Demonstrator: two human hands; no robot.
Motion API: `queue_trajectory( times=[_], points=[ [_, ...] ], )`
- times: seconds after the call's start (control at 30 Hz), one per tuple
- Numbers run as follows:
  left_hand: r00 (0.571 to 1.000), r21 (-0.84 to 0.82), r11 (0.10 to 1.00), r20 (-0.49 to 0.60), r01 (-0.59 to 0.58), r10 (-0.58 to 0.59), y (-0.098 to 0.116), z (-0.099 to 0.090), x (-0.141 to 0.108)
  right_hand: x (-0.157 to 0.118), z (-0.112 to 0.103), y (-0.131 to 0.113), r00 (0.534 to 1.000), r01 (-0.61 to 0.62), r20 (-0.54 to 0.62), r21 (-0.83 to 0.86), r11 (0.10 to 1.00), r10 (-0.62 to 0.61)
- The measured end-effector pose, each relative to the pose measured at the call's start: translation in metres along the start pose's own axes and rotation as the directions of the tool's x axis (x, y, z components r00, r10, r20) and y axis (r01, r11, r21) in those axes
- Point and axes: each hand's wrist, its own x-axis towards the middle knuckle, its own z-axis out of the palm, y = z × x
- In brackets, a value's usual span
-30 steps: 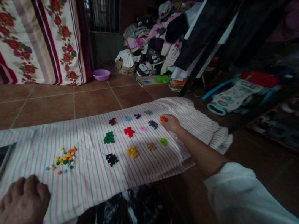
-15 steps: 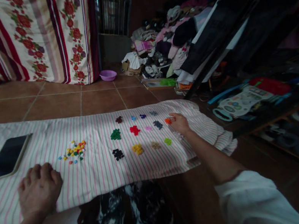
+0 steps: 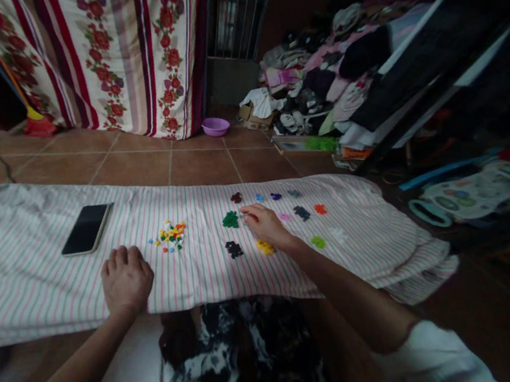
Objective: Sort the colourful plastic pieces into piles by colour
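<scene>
On the striped cloth, my left hand lies palm down with nothing seen in it, just below a mixed pile of small coloured pieces. My right hand is over the sorted piles, its fingertips right of the green pile and above the yellow pile. Whether its fingers hold a piece is too small to tell. The red pile is hidden by the hand. Black, brown, orange and lime pieces form separate small piles around it.
A phone lies on the cloth at the left. Beyond the cloth, a purple basin stands on the tiled floor by a flowered curtain. Heaped clothes are at the back right, beside a dark slanted frame.
My right hand has moved left from the orange pile to beside the green pile. The view has turned left, so things appear further right. My left hand still rests on the cloth.
</scene>
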Motion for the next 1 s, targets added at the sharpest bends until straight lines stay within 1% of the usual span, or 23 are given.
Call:
queue_trajectory(
  times=[0.1, 0.23, 0.3, 0.4, 0.53, 0.67, 0.73, 0.83, 1.0],
  points=[
    [1.0, -0.012, 1.0, -0.015, 0.007, -0.007, -0.002, 0.005, -0.001, 0.005, 0.033, -0.034, 0.992, 0.058, 0.11, 0.072, 0.996, -0.066],
    [0.999, -0.031, 0.999, -0.026, 0.026, -0.027, -0.003, 0.009, -0.001, 0.012, 0.073, -0.069, 0.972, 0.098, 0.201, 0.114, 0.989, -0.119],
    [0.999, -0.036, 0.999, -0.022, 0.03, -0.03, -0.003, 0.01, -0.001, 0.014, 0.089, -0.085, 0.965, 0.111, 0.224, 0.125, 0.986, -0.137],
    [0.999, -0.041, 0.999, -0.024, 0.033, -0.034, -0.002, 0.011, 0.0, 0.019, 0.107, -0.109, 0.95, 0.154, 0.251, 0.135, 0.979, -0.184],
    [0.999, -0.08, 0.996, -0.03, 0.033, -0.036, -0.003, 0.011, 0.0, 0.029, 0.123, -0.145, 0.934, 0.207, 0.287, 0.053, 0.977, -0.213],
    [0.999, -0.132, 0.991, -0.035, 0.026, -0.031, -0.003, 0.009, 0.0, 0.04, 0.137, -0.173, 0.938, 0.21, 0.306, -0.13, 0.969, -0.162],
    [0.999, -0.152, 0.988, -0.035, 0.027, -0.033, -0.003, 0.009, 0.0, 0.043, 0.144, -0.179, 0.934, 0.198, 0.335, -0.199, 0.96, -0.123],
    [0.999, -0.148, 0.989, -0.039, 0.027, -0.033, -0.003, 0.008, 0.0, 0.045, 0.151, -0.182, 0.929, 0.196, 0.356, -0.24, 0.951, -0.102],
    [0.999, -0.127, 0.992, -0.049, 0.007, -0.013, -0.003, 0.006, -0.001, 0.044, 0.151, -0.182, 0.93, 0.203, 0.352, -0.258, 0.944, -0.103]
  ],
)
